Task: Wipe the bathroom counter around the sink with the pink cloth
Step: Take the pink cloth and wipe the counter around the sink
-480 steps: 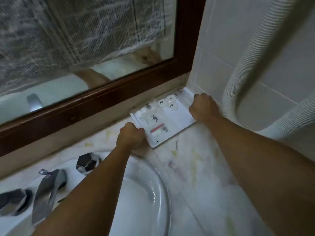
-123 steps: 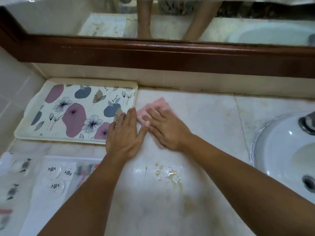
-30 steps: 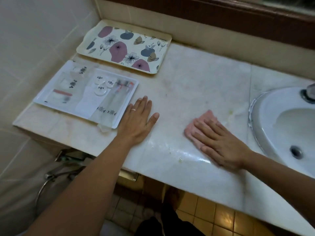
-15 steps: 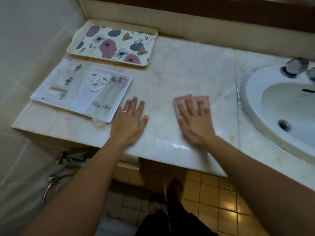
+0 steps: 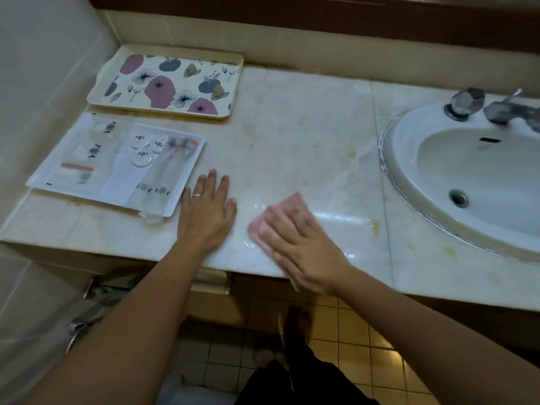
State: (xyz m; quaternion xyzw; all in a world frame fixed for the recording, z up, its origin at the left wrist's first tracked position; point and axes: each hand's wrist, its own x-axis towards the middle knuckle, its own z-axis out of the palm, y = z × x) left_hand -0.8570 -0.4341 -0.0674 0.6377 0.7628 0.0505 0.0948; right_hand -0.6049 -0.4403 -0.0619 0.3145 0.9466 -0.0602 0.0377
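The pink cloth (image 5: 293, 201) lies flat on the pale marble counter (image 5: 306, 135), near its front edge. My right hand (image 5: 298, 244) presses down on the cloth with fingers spread, covering most of it. A wet shine shows on the marble just right of the cloth. Flat on the counter to the cloth's left rests my left hand (image 5: 206, 214), fingers apart, holding nothing, a ring on one finger. The white oval sink (image 5: 403, 176) sits to the right, apart from both hands.
A floral tray (image 5: 166, 83) stands at the back left. In front of it lies a white tray of wrapped toiletries (image 5: 117, 162), its corner beside my left hand. Tap and faceted knob (image 5: 466, 102) sit behind the sink. Yellow stains (image 5: 375, 223) mark the marble near the sink.
My right hand has slid the pink cloth left and toward the front edge, now close to my left hand. The left hand has stayed flat in place.
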